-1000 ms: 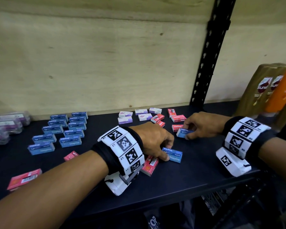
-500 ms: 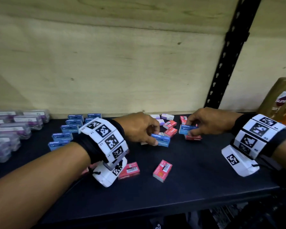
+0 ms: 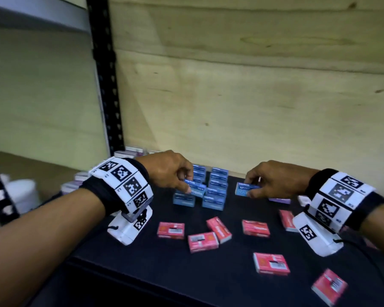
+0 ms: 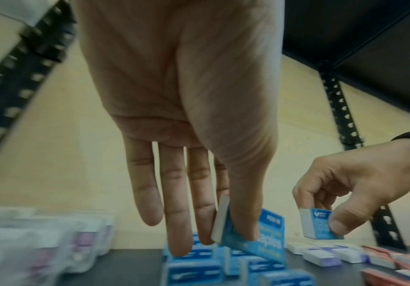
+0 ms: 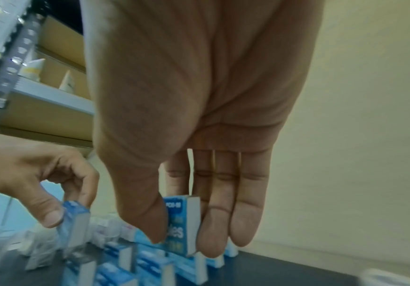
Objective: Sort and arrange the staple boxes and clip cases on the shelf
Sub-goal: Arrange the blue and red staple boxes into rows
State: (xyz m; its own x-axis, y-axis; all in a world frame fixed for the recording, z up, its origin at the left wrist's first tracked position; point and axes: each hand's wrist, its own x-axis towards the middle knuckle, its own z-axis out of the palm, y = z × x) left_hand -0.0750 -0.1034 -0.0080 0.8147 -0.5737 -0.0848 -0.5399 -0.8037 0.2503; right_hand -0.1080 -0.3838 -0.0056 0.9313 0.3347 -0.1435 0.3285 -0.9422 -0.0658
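The left hand [image 3: 171,171] pinches a blue staple box [image 3: 194,184] between thumb and fingers, directly above the rows of blue boxes [image 3: 213,191] on the black shelf [image 3: 208,273]. The right hand [image 3: 273,180] pinches a second blue box [image 3: 244,189], held clear of the shelf just right of those rows. Red staple boxes [image 3: 203,241] lie scattered nearer the front edge.

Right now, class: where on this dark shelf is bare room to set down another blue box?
Bare shelf lies between the blue staple boxes and the scattered red boxes; also the near-left edge. Crowded: the red scatter at right.
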